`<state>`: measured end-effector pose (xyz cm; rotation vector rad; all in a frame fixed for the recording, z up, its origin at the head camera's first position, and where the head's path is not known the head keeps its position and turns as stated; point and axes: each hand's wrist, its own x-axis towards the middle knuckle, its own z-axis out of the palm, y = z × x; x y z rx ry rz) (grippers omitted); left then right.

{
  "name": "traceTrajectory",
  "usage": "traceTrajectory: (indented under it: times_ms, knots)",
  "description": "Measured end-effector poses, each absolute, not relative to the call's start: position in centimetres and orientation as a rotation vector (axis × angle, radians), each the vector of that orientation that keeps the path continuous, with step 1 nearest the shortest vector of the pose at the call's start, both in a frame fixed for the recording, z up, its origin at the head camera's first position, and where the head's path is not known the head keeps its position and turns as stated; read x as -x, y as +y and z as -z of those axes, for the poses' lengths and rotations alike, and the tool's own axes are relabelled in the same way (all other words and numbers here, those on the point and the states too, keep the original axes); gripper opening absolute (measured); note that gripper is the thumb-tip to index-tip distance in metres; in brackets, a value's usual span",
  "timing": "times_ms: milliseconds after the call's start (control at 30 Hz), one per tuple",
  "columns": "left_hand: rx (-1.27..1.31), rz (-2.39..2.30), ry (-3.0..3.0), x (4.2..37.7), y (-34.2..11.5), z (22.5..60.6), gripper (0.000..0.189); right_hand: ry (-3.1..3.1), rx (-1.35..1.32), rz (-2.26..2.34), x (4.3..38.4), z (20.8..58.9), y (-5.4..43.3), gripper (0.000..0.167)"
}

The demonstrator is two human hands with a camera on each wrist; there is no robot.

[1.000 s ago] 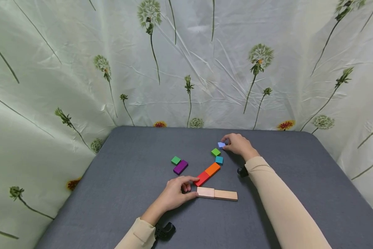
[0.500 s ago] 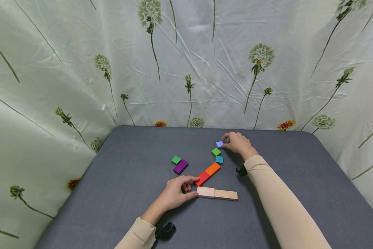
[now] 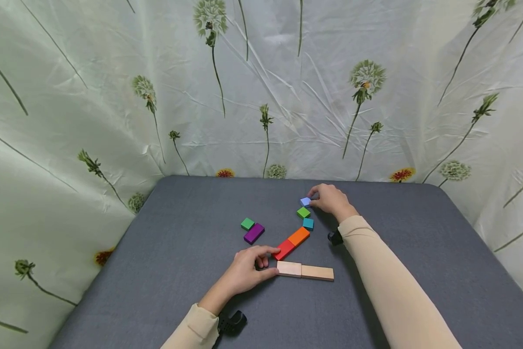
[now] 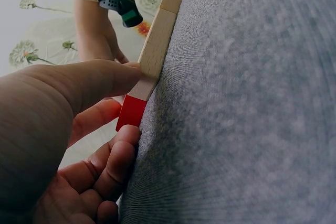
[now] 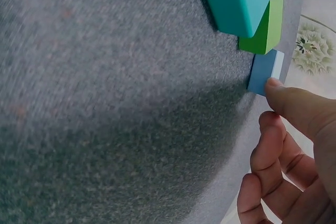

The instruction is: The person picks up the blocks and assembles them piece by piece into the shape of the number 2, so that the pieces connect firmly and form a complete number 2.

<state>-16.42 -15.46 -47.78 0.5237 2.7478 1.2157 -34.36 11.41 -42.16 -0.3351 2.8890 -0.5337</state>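
In the head view my right hand [image 3: 329, 199] pinches a small light blue block [image 3: 305, 202] at the far side of the table, just beyond a lime green block [image 3: 303, 213]. In the right wrist view the thumb lies on the light blue block's [image 5: 265, 72] near side. My left hand [image 3: 245, 269] rests at the near blocks, its index fingertip at the red block [image 3: 283, 250] and its thumb at the end of a pale wooden block [image 3: 289, 269]. The left wrist view shows that thumb touching the wood, the other fingers loosely bent by the red block [image 4: 131, 112].
An orange block [image 3: 298, 236] continues the red one, leading to a teal block [image 3: 308, 224]. A second wooden block [image 3: 317, 273] extends the pale one rightward. A purple block [image 3: 254, 233] and a green block [image 3: 247, 224] lie to the left on the grey table [image 3: 165, 271].
My right hand has slid the light blue block leftward and slightly away, to just beyond the lime green block. The left hand and the other blocks have stayed put.
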Motion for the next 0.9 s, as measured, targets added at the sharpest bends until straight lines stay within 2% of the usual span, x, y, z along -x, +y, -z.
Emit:
traceTrajectory:
  times_ms: [900]
  knots:
    - [-0.524, -1.213, 2.744, 16.4, -15.4, 47.5, 0.041, 2.818, 0.471, 0.513, 34.6, 41.8, 9.5, 0.031]
